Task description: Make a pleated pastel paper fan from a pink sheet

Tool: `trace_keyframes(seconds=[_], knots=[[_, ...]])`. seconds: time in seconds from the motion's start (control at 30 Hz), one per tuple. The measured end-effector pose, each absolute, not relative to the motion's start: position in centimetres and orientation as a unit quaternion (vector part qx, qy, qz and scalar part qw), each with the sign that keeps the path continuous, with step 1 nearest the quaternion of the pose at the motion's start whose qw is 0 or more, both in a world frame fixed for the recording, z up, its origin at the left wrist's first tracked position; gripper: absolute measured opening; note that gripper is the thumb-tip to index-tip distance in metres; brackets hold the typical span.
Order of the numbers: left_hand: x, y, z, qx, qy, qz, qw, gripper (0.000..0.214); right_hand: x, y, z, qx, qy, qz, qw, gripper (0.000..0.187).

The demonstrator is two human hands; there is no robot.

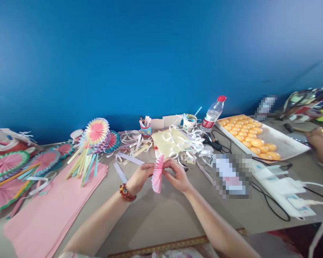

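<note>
Between my two hands, above the table, is a pink pleated paper fan (157, 175) with a zigzag edge. My left hand (141, 175) pinches it from the left side; a red beaded bracelet circles that wrist. From the right, my right hand (177, 175) has its thumb and fingers closed on the fan's other side. Fingertips behind the folds are partly hidden. Just beyond the hands lie loose curled white paper strips (187, 145) over a pale yellow sheet (172, 140).
Pink sheets (51, 204) and finished paper rosettes (97, 130) lie left. At the back stand a pen cup (145, 129) and a water bottle (214, 114). Rightward are a tray of yellow-orange egg-like items (288, 138), a power strip (282, 190) with cables, and another person's hand (321, 143).
</note>
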State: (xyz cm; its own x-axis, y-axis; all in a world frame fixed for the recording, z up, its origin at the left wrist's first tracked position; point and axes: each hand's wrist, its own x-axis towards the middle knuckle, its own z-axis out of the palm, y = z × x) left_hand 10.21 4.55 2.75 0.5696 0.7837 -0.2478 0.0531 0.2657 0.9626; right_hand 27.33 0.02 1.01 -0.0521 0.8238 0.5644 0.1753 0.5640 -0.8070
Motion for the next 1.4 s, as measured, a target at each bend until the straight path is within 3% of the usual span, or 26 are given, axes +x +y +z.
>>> trace_keyframes(seconds=[0.2,0.43,0.83,1.4], knots=[[10.4,4.1,3.5,0.612,0.378,0.29,0.631,0.025,26.8,0.3,-0.3,-0.384,-0.565,0.371,0.629,0.024],[10.1,3.5,4.6,0.782,0.394,0.288,0.387,0.027,26.6,0.4,-1.1,-0.402,-0.509,0.402,0.646,0.035],[10.2,3.2,4.9,0.776,0.4,0.286,0.396,0.024,26.9,0.2,-3.0,-0.429,-0.486,0.402,0.647,0.028],[10.2,3.1,4.2,0.769,0.39,0.307,0.403,0.025,27.1,-0.2,-1.6,-0.414,-0.562,0.343,0.628,0.02]])
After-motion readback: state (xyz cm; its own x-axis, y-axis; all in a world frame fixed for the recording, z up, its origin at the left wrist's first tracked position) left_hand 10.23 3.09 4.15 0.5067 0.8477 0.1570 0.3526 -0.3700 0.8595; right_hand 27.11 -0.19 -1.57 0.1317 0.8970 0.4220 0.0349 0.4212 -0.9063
